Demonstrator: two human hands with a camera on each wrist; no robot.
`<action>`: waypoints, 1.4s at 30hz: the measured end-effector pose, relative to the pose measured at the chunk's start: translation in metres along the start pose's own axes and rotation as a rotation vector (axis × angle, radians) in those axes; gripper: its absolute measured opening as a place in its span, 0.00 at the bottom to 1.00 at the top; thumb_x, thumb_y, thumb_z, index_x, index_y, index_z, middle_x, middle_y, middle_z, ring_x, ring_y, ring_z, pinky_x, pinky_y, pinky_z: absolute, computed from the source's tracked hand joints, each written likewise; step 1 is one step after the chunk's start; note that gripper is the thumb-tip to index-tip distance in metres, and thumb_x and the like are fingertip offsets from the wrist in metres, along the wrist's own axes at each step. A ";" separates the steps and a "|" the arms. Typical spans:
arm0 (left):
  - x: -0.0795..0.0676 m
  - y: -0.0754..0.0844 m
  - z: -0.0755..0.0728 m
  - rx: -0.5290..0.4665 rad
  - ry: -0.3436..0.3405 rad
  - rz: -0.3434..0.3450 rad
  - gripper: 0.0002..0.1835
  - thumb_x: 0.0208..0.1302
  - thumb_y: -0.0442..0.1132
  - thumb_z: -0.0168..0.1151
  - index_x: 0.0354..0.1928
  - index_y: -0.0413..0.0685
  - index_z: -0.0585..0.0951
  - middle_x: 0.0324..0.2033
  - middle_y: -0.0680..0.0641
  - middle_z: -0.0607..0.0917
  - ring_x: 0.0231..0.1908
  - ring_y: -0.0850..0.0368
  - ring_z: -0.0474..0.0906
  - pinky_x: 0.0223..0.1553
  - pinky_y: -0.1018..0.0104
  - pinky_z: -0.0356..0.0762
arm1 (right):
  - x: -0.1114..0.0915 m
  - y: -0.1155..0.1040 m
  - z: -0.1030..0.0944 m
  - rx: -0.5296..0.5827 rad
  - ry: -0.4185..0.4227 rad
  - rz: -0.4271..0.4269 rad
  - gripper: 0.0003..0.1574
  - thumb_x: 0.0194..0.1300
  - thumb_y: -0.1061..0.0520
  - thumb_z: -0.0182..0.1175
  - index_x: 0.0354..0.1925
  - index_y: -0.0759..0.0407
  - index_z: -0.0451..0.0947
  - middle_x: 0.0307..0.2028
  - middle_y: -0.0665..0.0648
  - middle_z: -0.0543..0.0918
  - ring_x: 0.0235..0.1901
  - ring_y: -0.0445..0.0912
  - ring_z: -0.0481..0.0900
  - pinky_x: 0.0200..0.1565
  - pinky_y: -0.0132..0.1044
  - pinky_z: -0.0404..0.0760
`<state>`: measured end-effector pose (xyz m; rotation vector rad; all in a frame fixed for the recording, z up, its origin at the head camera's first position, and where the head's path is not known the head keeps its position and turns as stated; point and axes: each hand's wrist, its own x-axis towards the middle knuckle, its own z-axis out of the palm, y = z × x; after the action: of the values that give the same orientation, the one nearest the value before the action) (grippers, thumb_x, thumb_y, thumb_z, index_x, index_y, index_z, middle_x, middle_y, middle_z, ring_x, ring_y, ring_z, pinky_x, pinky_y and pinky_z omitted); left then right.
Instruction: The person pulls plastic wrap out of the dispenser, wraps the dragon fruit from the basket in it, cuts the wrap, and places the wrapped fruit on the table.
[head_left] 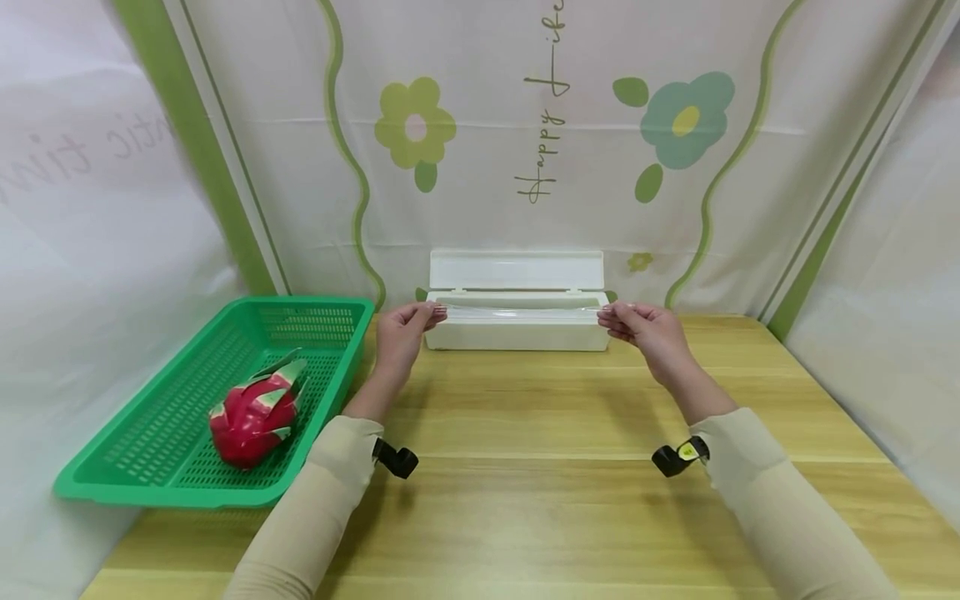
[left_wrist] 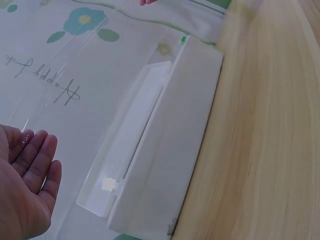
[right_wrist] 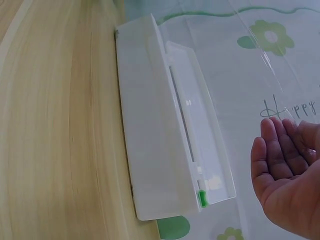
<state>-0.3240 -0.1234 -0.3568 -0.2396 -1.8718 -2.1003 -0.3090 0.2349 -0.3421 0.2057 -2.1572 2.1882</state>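
Observation:
A thin clear sheet of plastic wrap [head_left: 517, 312] is stretched level between both hands. My left hand [head_left: 405, 333] pinches its left end between thumb and forefinger; my right hand [head_left: 651, 337] pinches the right end the same way. In each wrist view the other fingers of the left hand [left_wrist: 30, 180] and the right hand [right_wrist: 290, 175] are loosely bent. Just behind the hands, the long white wrap box [head_left: 517, 336] stands with its lid [head_left: 517, 270] raised. The film overlaps the box's front in the head view.
On the left, a green plastic basket [head_left: 90, 485] holds a red dragon fruit [head_left: 253, 421]. The wooden table [head_left: 540, 500] runs back to a printed curtain [head_left: 487, 208], with more white curtain at both sides.

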 end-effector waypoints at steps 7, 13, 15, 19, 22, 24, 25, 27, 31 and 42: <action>-0.005 0.007 0.001 -0.007 0.006 0.031 0.13 0.69 0.33 0.59 0.42 0.25 0.82 0.38 0.36 0.86 0.37 0.55 0.86 0.50 0.57 0.79 | -0.007 -0.005 -0.001 0.011 0.002 -0.014 0.26 0.69 0.50 0.60 0.53 0.72 0.77 0.40 0.51 0.87 0.42 0.41 0.85 0.51 0.38 0.78; -0.009 0.013 0.000 -0.012 0.000 0.058 0.15 0.69 0.35 0.59 0.43 0.24 0.82 0.39 0.33 0.85 0.38 0.53 0.86 0.48 0.61 0.79 | -0.013 -0.008 -0.002 0.026 -0.011 -0.049 0.23 0.69 0.51 0.60 0.50 0.70 0.79 0.40 0.51 0.87 0.42 0.41 0.85 0.49 0.36 0.79; -0.011 0.015 0.000 -0.014 0.001 0.069 0.15 0.69 0.36 0.60 0.42 0.24 0.82 0.39 0.33 0.85 0.38 0.53 0.86 0.48 0.61 0.79 | -0.015 -0.011 -0.002 0.040 -0.015 -0.059 0.21 0.69 0.52 0.60 0.49 0.69 0.80 0.40 0.51 0.87 0.42 0.41 0.85 0.48 0.35 0.80; -0.015 0.019 0.001 -0.011 0.008 0.092 0.14 0.68 0.35 0.60 0.42 0.25 0.83 0.37 0.35 0.86 0.37 0.54 0.86 0.47 0.61 0.80 | -0.019 -0.015 -0.001 0.080 -0.024 -0.083 0.16 0.69 0.54 0.59 0.46 0.66 0.82 0.39 0.52 0.87 0.41 0.42 0.85 0.46 0.34 0.81; -0.017 0.023 0.002 -0.011 0.013 0.109 0.13 0.68 0.34 0.60 0.41 0.25 0.83 0.36 0.37 0.87 0.37 0.54 0.86 0.47 0.61 0.80 | -0.022 -0.018 -0.002 0.103 -0.031 -0.100 0.14 0.70 0.55 0.59 0.44 0.65 0.83 0.39 0.52 0.87 0.41 0.42 0.85 0.45 0.33 0.81; -0.019 0.025 0.002 -0.014 0.013 0.123 0.13 0.69 0.34 0.59 0.41 0.25 0.83 0.36 0.38 0.87 0.37 0.54 0.86 0.47 0.61 0.80 | -0.023 -0.019 -0.002 0.110 -0.036 -0.110 0.14 0.69 0.55 0.59 0.44 0.65 0.83 0.39 0.52 0.87 0.41 0.42 0.85 0.45 0.33 0.81; -0.019 0.026 0.002 -0.015 0.013 0.130 0.13 0.69 0.34 0.59 0.41 0.25 0.83 0.36 0.38 0.87 0.37 0.54 0.86 0.47 0.61 0.80 | -0.024 -0.020 -0.002 0.110 -0.038 -0.115 0.15 0.69 0.55 0.59 0.45 0.66 0.83 0.39 0.53 0.87 0.41 0.42 0.85 0.46 0.33 0.80; -0.021 0.029 0.002 -0.022 0.010 0.142 0.14 0.69 0.34 0.60 0.42 0.24 0.82 0.36 0.38 0.87 0.37 0.54 0.86 0.48 0.60 0.79 | -0.026 -0.022 -0.002 0.108 -0.040 -0.125 0.17 0.69 0.54 0.60 0.46 0.68 0.83 0.39 0.53 0.87 0.41 0.42 0.85 0.47 0.34 0.80; -0.023 0.033 0.001 -0.023 0.000 0.161 0.15 0.69 0.35 0.59 0.42 0.24 0.82 0.36 0.38 0.87 0.37 0.54 0.86 0.49 0.60 0.79 | -0.029 -0.026 -0.002 0.108 -0.042 -0.136 0.18 0.68 0.54 0.60 0.47 0.68 0.82 0.39 0.53 0.87 0.41 0.42 0.85 0.46 0.34 0.80; -0.030 0.045 0.001 -0.026 -0.016 0.217 0.14 0.69 0.35 0.59 0.41 0.25 0.83 0.36 0.39 0.87 0.37 0.54 0.86 0.49 0.59 0.79 | -0.039 -0.037 -0.002 0.148 -0.055 -0.177 0.15 0.69 0.57 0.59 0.45 0.67 0.84 0.39 0.55 0.87 0.41 0.44 0.85 0.46 0.34 0.81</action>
<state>-0.2806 -0.1226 -0.3241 -0.4460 -1.7419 -1.9828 -0.2650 0.2391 -0.3105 0.4504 -1.9192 2.2650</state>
